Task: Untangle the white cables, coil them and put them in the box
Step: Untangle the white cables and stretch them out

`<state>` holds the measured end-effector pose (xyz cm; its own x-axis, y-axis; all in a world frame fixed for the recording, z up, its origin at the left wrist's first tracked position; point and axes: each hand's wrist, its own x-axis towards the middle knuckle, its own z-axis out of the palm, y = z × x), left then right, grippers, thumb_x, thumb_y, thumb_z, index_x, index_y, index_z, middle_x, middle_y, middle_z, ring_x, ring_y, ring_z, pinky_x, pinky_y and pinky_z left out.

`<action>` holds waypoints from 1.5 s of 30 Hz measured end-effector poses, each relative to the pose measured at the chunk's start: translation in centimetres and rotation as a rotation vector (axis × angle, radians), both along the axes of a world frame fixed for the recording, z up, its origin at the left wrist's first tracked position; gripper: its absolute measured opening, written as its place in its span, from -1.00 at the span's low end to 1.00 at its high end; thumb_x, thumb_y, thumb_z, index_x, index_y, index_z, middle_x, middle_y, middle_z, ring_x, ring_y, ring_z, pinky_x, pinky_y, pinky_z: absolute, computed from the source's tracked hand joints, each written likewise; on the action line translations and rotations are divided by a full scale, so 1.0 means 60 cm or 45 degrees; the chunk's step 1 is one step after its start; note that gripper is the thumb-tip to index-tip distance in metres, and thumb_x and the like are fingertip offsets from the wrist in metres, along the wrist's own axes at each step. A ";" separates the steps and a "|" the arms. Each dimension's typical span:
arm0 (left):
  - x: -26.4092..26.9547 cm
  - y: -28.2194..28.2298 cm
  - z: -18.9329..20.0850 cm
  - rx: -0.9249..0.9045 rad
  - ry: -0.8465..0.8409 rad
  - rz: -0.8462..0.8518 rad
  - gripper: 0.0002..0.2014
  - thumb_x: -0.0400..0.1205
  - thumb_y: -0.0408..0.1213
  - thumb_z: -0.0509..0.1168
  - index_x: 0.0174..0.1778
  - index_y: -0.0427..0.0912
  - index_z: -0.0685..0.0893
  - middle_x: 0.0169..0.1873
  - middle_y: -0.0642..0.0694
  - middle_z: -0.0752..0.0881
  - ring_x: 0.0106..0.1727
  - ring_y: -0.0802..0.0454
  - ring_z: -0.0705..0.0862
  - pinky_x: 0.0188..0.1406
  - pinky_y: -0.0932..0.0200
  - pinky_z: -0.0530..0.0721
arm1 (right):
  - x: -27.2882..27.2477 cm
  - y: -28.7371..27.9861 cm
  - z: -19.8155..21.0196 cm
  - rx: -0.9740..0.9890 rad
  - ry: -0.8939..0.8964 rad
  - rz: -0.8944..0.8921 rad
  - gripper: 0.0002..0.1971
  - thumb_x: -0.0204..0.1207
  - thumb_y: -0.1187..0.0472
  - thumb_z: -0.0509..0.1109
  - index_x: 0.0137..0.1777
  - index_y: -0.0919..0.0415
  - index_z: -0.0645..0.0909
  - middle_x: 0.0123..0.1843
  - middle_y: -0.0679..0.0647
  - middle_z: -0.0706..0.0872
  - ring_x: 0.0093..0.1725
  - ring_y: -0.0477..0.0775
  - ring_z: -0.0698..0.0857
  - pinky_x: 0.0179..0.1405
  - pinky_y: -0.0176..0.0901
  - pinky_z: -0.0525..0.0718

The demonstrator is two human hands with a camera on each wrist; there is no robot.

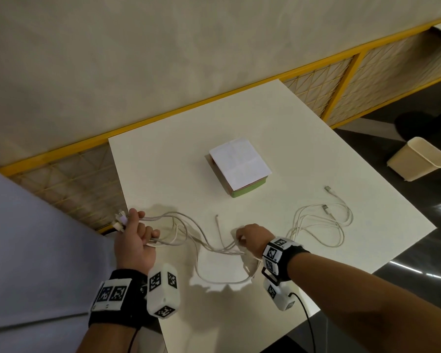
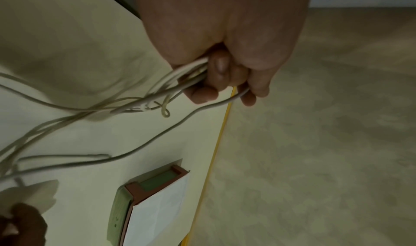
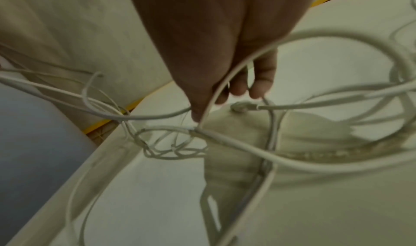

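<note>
Several white cables [image 1: 186,233] lie tangled across the front of the white table [image 1: 265,138]. My left hand [image 1: 135,235] grips a bunch of them at the table's left edge, plug ends [image 1: 120,220] sticking out above the fist; the left wrist view shows my fingers [image 2: 216,72] curled round the strands [image 2: 135,105]. My right hand [image 1: 250,238] pinches the cables where they cross mid-table. In the right wrist view its fingers [image 3: 258,82] hold strands of the knot [image 3: 175,143]. Loose loops [image 1: 323,225] trail right. The box [image 1: 239,169], green-sided with a white lid, stands behind.
A yellow-framed mesh partition [image 1: 341,72] runs along the table's far edge. A beige bin [image 1: 418,159] stands on the dark floor to the right. A light cloth surface [image 1: 23,238] lies left of the table. The box also shows in the left wrist view [image 2: 155,205].
</note>
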<state>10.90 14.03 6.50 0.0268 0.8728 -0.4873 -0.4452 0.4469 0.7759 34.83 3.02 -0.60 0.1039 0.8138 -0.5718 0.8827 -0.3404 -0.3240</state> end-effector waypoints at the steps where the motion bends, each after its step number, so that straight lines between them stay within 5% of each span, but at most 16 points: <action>1: -0.002 0.000 -0.001 -0.005 -0.003 0.005 -0.70 0.75 -0.13 0.15 -0.30 -0.09 0.52 -0.77 0.12 0.18 -0.71 0.19 0.12 -0.63 0.36 0.40 | 0.006 -0.001 0.001 0.097 0.001 -0.038 -0.78 0.56 0.26 0.22 0.08 0.21 0.68 0.05 0.21 0.67 0.09 0.28 0.67 -0.04 -0.07 0.56; 6: -0.016 0.007 -0.014 -0.036 -0.029 0.041 -0.69 0.75 -0.13 0.14 -0.31 -0.08 0.52 -0.78 0.13 0.18 -0.49 0.04 0.00 -0.62 0.39 0.39 | 0.064 -0.006 0.046 0.870 0.110 -0.346 -0.88 0.50 0.21 0.42 -0.15 0.27 0.71 -0.16 0.22 0.67 -0.13 0.18 0.61 -0.10 -0.06 0.55; 9: -0.027 0.009 -0.023 -0.069 -0.030 0.058 -0.69 0.75 -0.09 0.14 -0.31 -0.07 0.51 -0.79 0.12 0.18 -0.60 0.10 0.01 -0.62 0.39 0.39 | 0.108 -0.005 0.107 0.870 0.558 -0.760 -0.90 0.54 0.25 0.39 -0.19 0.16 0.67 -0.35 -0.01 0.74 -0.34 -0.23 0.67 -0.14 -0.41 0.56; 11: -0.034 0.009 -0.025 -0.078 -0.016 0.049 -0.69 0.75 -0.08 0.12 -0.31 -0.06 0.50 -0.80 0.10 0.17 -0.71 0.18 0.11 -0.61 0.37 0.40 | 0.138 -0.006 0.136 0.951 0.713 -0.923 -0.85 0.55 0.31 0.36 -0.23 0.12 0.65 -0.46 -0.04 0.67 -0.50 -0.23 0.62 -0.30 -0.44 0.60; 14: -0.038 0.006 -0.025 -0.070 0.011 0.026 -0.68 0.76 -0.07 0.11 -0.31 -0.06 0.50 -0.79 0.09 0.15 -0.73 0.18 0.16 -0.59 0.36 0.39 | 0.171 -0.008 0.155 1.008 0.501 -0.768 -0.94 0.51 0.25 0.42 -0.16 0.15 0.71 -0.33 0.21 0.68 -0.38 -0.05 0.56 -0.31 -0.27 0.55; 17: -0.033 0.004 -0.024 -0.080 0.040 0.025 -0.70 0.75 -0.08 0.14 -0.31 -0.05 0.52 -0.63 0.03 0.01 -0.73 0.19 0.16 -0.63 0.37 0.39 | 0.192 -0.015 0.151 1.005 0.157 -0.427 -0.89 0.50 0.19 0.43 -0.09 0.21 0.73 -0.26 0.22 0.67 -0.34 0.02 0.52 -0.28 -0.23 0.48; 19: -0.030 0.001 -0.025 -0.096 0.098 -0.011 -0.71 0.75 -0.10 0.14 -0.28 -0.08 0.54 -0.57 0.02 -0.01 -0.74 0.20 0.16 -0.65 0.41 0.37 | 0.196 -0.028 0.136 0.863 0.017 -0.258 -0.74 0.51 0.04 0.35 -0.04 0.22 0.73 -0.23 0.20 0.66 -0.28 0.16 0.62 -0.22 -0.17 0.48; 21: -0.031 -0.003 -0.028 -0.141 0.152 -0.028 -0.71 0.75 -0.11 0.14 -0.23 -0.13 0.59 -0.71 0.10 0.04 -0.76 0.20 0.17 -0.66 0.42 0.36 | 0.201 -0.051 0.108 0.573 -0.078 -0.201 -0.47 0.43 -0.21 0.09 0.00 0.16 0.73 -0.18 0.17 0.64 -0.14 0.26 0.68 -0.12 -0.13 0.47; 24: -0.047 -0.004 -0.038 -0.246 0.166 0.037 -0.71 0.72 -0.06 0.18 -0.21 -0.14 0.63 -0.77 0.13 0.19 -0.76 0.20 0.20 -0.68 0.39 0.37 | 0.216 -0.094 0.059 0.197 -0.257 -0.220 -0.51 0.54 -0.25 0.03 -0.23 0.01 0.70 -0.07 0.15 0.70 0.12 0.26 0.66 0.18 0.03 0.47; 26: -0.064 -0.002 -0.040 -0.291 0.119 0.112 -0.70 0.70 -0.04 0.21 -0.28 -0.12 0.60 -0.75 0.11 0.26 -0.76 0.21 0.23 -0.70 0.41 0.32 | 0.223 -0.116 0.031 0.109 -0.334 -0.205 -0.55 0.61 -0.17 0.08 -0.37 -0.01 0.63 -0.09 0.11 0.69 0.10 0.20 0.67 0.26 0.11 0.48; 30: -0.095 0.001 -0.033 -0.291 -0.036 0.197 -0.57 0.74 -0.06 0.12 -0.48 -0.07 0.45 -0.81 0.11 0.21 -0.81 0.20 0.17 -0.81 0.44 0.16 | 0.231 -0.122 0.007 0.063 -0.554 -0.229 -0.74 0.51 0.01 0.27 0.12 0.06 0.64 0.24 0.11 0.61 0.28 0.19 0.54 0.30 0.05 0.44; 32: -0.102 0.002 -0.033 -0.302 -0.058 0.198 -0.46 0.75 -0.02 0.08 -0.59 -0.06 0.50 -0.81 0.11 0.22 -0.82 0.19 0.17 -0.82 0.41 0.13 | 0.217 -0.094 0.008 0.145 -0.520 -0.278 -0.66 0.46 0.09 0.31 0.25 0.05 0.56 0.31 0.11 0.55 0.35 0.21 0.48 0.37 0.11 0.37; 36: -0.106 0.002 -0.032 -0.334 -0.027 0.185 -0.56 0.75 -0.01 0.06 -0.46 -0.07 0.36 -0.83 0.10 0.22 -0.85 0.18 0.16 -0.85 0.37 0.09 | 0.139 0.010 0.011 0.342 -0.250 -0.268 -0.67 0.51 0.20 0.28 0.28 0.12 0.55 0.29 0.16 0.55 0.32 0.28 0.51 0.27 0.07 0.46; 42: -0.118 -0.008 -0.025 -0.363 0.011 0.090 -0.56 0.76 0.02 0.00 -0.43 -0.05 0.29 -0.86 0.08 0.24 -0.88 0.20 0.16 -0.93 0.38 0.08 | 0.033 0.078 -0.022 0.046 -0.295 0.002 -0.63 0.60 0.25 0.14 0.41 0.14 0.40 0.37 0.17 0.52 0.37 0.23 0.50 0.32 0.09 0.45; 45: -0.110 -0.014 -0.015 -0.307 0.005 0.049 -0.57 0.77 0.00 -0.02 -0.42 -0.08 0.30 -0.86 0.10 0.24 -0.88 0.22 0.17 -0.92 0.44 0.07 | 0.027 0.072 -0.028 0.004 -0.279 -0.124 -0.66 0.62 0.30 0.07 0.38 0.23 0.39 0.32 0.24 0.57 0.28 0.26 0.58 0.24 0.05 0.49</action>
